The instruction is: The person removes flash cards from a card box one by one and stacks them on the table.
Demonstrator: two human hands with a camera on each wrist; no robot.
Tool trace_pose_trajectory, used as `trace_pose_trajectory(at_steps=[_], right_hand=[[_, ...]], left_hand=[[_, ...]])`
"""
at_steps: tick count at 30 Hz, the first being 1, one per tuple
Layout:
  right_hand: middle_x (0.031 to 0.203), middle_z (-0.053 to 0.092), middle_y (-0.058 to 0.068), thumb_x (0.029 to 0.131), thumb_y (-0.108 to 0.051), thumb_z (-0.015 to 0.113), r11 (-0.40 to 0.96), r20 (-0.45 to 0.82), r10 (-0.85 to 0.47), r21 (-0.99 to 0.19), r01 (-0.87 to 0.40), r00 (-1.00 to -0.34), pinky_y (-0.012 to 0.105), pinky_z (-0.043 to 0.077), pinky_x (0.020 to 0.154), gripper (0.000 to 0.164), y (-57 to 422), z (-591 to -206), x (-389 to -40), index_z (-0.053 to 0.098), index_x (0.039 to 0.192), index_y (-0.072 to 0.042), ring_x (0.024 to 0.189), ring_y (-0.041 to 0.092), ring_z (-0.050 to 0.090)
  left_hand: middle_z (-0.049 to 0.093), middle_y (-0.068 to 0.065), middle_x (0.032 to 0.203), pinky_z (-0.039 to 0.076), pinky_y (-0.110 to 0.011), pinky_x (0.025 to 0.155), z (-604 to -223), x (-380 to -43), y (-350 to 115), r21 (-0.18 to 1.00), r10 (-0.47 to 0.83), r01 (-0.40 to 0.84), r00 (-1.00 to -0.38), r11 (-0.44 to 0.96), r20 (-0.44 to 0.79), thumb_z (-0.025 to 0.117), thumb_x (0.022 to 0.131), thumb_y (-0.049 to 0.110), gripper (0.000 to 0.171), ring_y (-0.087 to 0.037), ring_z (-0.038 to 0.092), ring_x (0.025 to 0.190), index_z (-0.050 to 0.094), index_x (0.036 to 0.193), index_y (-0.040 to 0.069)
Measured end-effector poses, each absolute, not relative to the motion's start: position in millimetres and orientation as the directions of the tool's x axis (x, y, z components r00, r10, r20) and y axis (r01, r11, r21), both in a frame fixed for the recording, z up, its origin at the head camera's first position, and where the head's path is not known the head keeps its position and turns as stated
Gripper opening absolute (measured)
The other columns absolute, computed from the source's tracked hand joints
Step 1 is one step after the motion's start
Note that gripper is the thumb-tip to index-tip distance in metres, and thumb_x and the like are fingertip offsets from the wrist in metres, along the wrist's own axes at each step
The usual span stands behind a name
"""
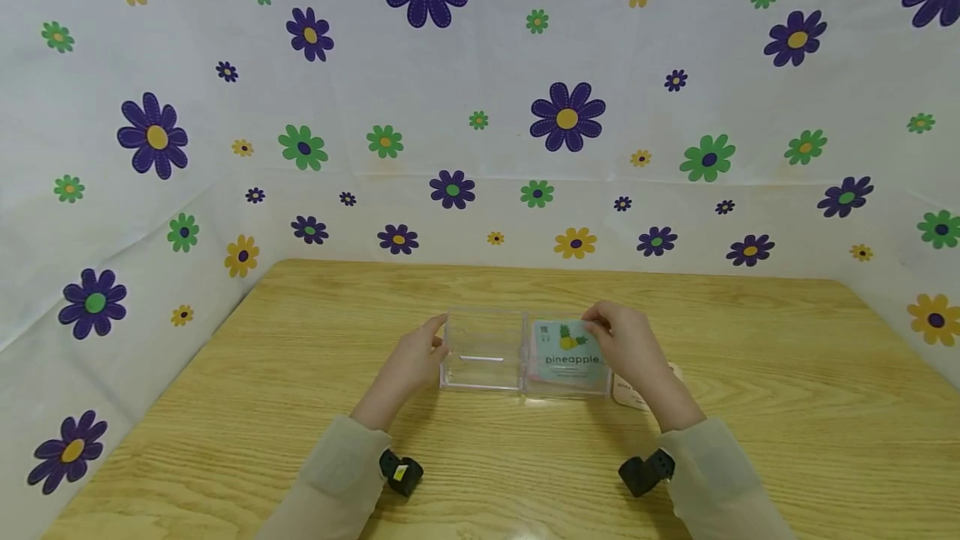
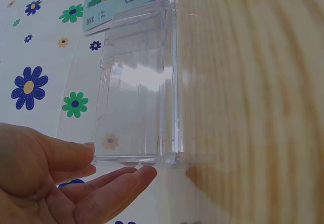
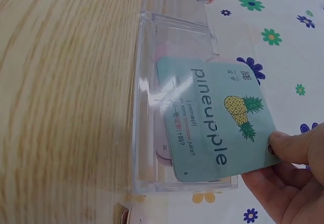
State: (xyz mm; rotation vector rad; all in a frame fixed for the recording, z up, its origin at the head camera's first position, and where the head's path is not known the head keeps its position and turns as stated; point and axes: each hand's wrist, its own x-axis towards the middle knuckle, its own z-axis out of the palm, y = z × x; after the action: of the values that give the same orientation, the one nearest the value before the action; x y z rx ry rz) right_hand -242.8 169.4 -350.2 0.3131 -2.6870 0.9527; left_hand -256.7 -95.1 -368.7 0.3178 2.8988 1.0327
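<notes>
A clear plastic case point(image 1: 483, 373) lies on the table, opened out into two halves. My left hand point(image 1: 408, 365) holds the left half by its outer end, thumb at the rim and fingers along the end wall. In the right wrist view, my right hand point(image 3: 296, 168) pinches the corner of a light-blue pineapple card point(image 3: 207, 117) between thumb and fingers. The card is tilted over the right half, its lower edge inside the walls. Beneath it, a pink card point(image 3: 163, 143) shows at the edge; the rest of it is hidden.
Another card point(image 1: 628, 392), pale with a brown edge, lies on the wooden table point(image 1: 300, 390) just right of the case, partly behind my right wrist. A white flower-print sheet point(image 1: 480, 65) hangs behind the table and at both sides.
</notes>
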Motion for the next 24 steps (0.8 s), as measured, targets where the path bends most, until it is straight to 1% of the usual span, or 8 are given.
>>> trace_pose_trajectory(at_steps=[8,17,24], right_hand=[[0.082,0.057,0.010,0.084,0.000,0.057,0.770,0.357,-0.108,-0.561,-0.306,-0.928,0.035,0.045,0.065,0.008,170.2,-350.4,-242.0,0.064,0.087,0.002,0.076,0.022,0.053],[0.087,0.061,0.013,0.085,0.001,0.056,0.755,0.336,-0.071,-0.597,-0.271,-0.939,0.036,0.047,0.068,0.012,169.8,-348.6,-242.2,0.063,0.093,0.004,0.079,0.024,0.056],[0.088,0.062,0.013,0.086,0.001,0.054,0.751,0.336,-0.050,-0.608,-0.257,-0.941,0.037,0.047,0.070,0.011,170.2,-348.1,-241.9,0.062,0.093,0.004,0.079,0.024,0.056]], left_hand=[[0.053,-0.024,0.112,0.044,-0.043,0.077,-368.4,-256.2,-94.9,0.631,0.210,0.176,-0.978,0.756,0.021,0.047,0.092,0.008,0.046,-0.033,0.053,0.099,0.032,0.135,0.000],[0.052,-0.025,0.113,0.043,-0.043,0.079,-366.3,-254.0,-95.4,0.631,0.223,0.190,-0.974,0.752,0.028,0.046,0.092,0.008,0.046,-0.034,0.053,0.100,0.031,0.135,-0.001],[0.053,-0.025,0.113,0.044,-0.041,0.076,-367.0,-253.9,-95.4,0.625,0.224,0.191,-0.974,0.757,0.026,0.046,0.092,0.007,0.046,-0.034,0.054,0.099,0.031,0.135,-0.002]])
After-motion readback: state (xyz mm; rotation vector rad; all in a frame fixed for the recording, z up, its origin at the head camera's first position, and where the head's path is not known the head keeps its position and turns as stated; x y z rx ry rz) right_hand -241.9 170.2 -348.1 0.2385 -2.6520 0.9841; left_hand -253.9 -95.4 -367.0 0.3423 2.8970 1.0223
